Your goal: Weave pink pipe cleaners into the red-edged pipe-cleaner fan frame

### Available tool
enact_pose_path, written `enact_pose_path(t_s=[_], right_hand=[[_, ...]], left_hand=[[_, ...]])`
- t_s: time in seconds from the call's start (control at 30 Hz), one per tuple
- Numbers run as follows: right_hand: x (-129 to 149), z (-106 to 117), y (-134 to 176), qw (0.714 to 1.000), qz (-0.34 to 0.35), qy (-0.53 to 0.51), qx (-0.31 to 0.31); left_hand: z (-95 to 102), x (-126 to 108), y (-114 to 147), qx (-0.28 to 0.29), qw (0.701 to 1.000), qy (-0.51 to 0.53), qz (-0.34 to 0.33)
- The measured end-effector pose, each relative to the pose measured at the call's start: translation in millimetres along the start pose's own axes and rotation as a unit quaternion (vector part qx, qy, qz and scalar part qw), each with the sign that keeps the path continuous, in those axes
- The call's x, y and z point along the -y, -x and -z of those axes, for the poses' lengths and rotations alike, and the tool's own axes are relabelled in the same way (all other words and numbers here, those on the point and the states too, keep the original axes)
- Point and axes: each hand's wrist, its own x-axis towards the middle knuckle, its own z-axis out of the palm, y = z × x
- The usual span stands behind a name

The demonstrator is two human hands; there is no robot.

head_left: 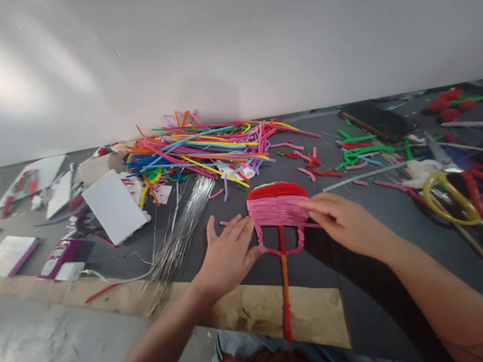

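Note:
A fan-shaped piece made of pipe cleaners (278, 210) lies flat on the dark table, its top band red and its middle filled with pink rows. Below the rows, a bare pink outline curves round to a red and orange stem (285, 280). My left hand (231, 252) rests palm down at the left edge, fingers stretched out and thumb touching the outline. At the right edge, my right hand (337, 219) is closed in a pinch on a pink pipe cleaner (315, 225), whose end pokes out near the fingers. A pink end also sticks out past the left fingertips.
Colourful loose pipe cleaners (202, 145) are heaped at the back. A bundle of thin wires (181, 228) lies left of my left hand, near a white card (114, 207). To the right are scissors (472, 195), green and red scraps (364, 152) and a dark phone-like object (377, 121).

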Motion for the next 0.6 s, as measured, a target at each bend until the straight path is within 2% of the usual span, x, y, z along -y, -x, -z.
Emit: enact_pose_path(t_s=[0.07, 0.13, 0.17, 0.33, 0.43, 0.5, 0.6], right_hand=[[-10.2, 5.9, -2.7, 0.994, -0.095, -0.046, -0.038], [-17.2, 9.4, -4.3, 0.984, -0.164, -0.073, -0.019], [-18.8, 9.9, -4.5, 0.981, -0.178, -0.078, -0.007], [-11.2, 4.6, -3.2, 0.989, -0.140, -0.049, -0.013], [-5.0, 2.4, -4.2, 0.980, -0.162, -0.113, -0.010], [-4.1, 2.3, -5.9, 0.959, -0.181, -0.216, -0.037], [-6.1, 2.7, -8.3, 0.893, -0.221, -0.380, -0.099]], left_hand=[[8.7, 2.8, -12.5, 0.005, 1.000, 0.007, 0.029], [13.9, 3.6, -25.7, -0.005, 0.998, -0.008, 0.057], [14.8, 3.1, -31.4, -0.008, 0.998, -0.013, 0.064], [8.1, -2.3, -40.7, -0.016, 0.999, 0.016, 0.040], [3.2, -2.1, -37.4, -0.026, 0.996, 0.061, 0.055], [2.2, -0.4, -35.9, -0.039, 0.991, 0.101, 0.079], [4.6, 1.6, -35.8, -0.057, 0.978, 0.173, 0.103]])
